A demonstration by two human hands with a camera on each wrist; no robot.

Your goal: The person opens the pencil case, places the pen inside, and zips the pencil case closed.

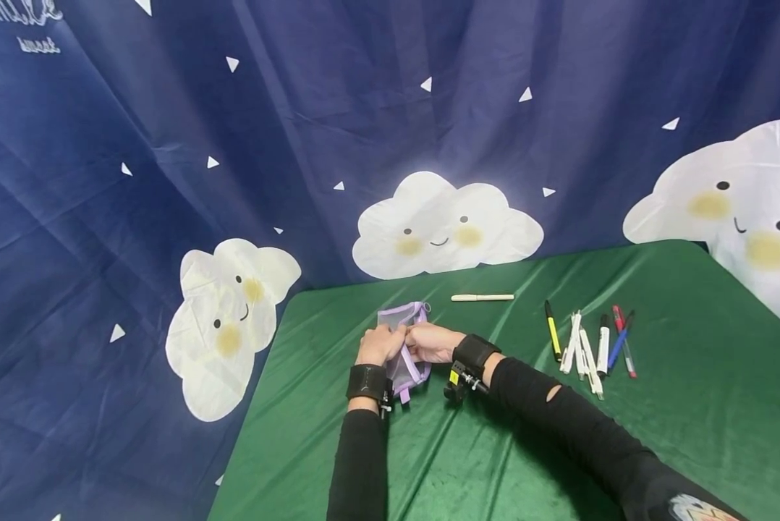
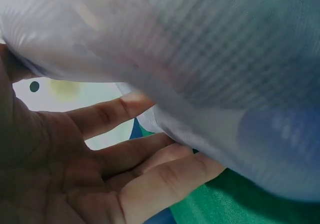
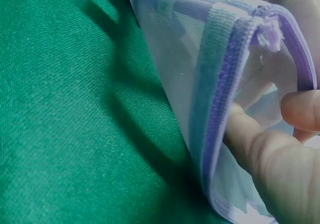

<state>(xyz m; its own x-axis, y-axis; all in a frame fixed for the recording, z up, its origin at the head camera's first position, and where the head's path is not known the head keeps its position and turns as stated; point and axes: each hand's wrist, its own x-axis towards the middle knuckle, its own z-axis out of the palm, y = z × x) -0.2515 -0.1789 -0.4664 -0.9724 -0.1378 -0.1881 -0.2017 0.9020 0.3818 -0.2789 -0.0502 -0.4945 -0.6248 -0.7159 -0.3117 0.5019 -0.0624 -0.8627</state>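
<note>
open green cloth (image 1: 429,463) near front | pens (image 1: 592,344) block right (clustered) | backdrop (image 1: 168,181) behind

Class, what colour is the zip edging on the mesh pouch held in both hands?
Purple, on the see-through pouch; the right wrist view shows it best.

A lilac mesh zip pouch (image 1: 404,340) stands upright on green cloth.

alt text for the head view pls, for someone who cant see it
Two hands, the left hand and the right hand, hold a lilac mesh pouch between them above a green table. A cream pen lies behind it, a cluster of pens and markers lies to the right, and a navy backdrop with smiling clouds hangs behind.
</note>
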